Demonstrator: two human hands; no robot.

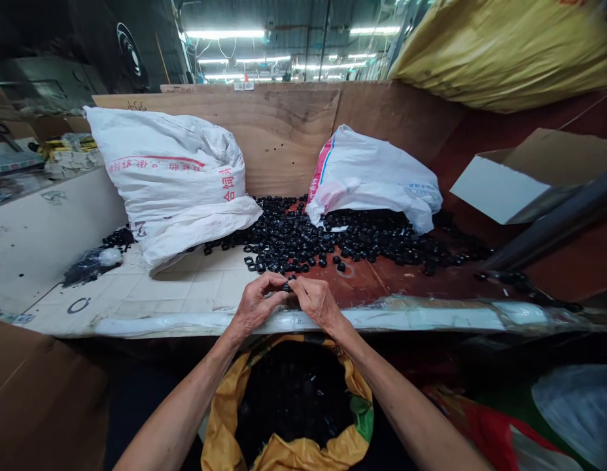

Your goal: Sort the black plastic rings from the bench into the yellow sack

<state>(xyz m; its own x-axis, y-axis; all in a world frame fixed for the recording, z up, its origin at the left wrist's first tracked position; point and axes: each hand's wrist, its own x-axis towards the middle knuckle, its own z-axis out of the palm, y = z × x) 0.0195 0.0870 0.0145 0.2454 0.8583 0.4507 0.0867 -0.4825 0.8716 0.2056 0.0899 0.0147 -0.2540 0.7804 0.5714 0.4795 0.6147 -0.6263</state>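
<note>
My left hand (259, 302) and my right hand (314, 299) meet over the front edge of the workbench. Between their fingertips is a small black plastic part (288, 285), pinched from both sides; the fingers cover much of it, so its exact kind is hard to tell. Just beyond my fingers spreads a heap of small black ring-like plastic parts (284, 239). Below my hands an open yellow woven sack (220, 418) holds a dark mass of black pieces.
Two white woven sacks lie on the bench, one at left (180, 163) and one at right (377, 173), with black parts spilling out. A wooden board (278, 137) closes the back. A dark metal post (553, 219) slants at right, near a cardboard box (500, 186). A yellow sack (504, 52) bulges overhead.
</note>
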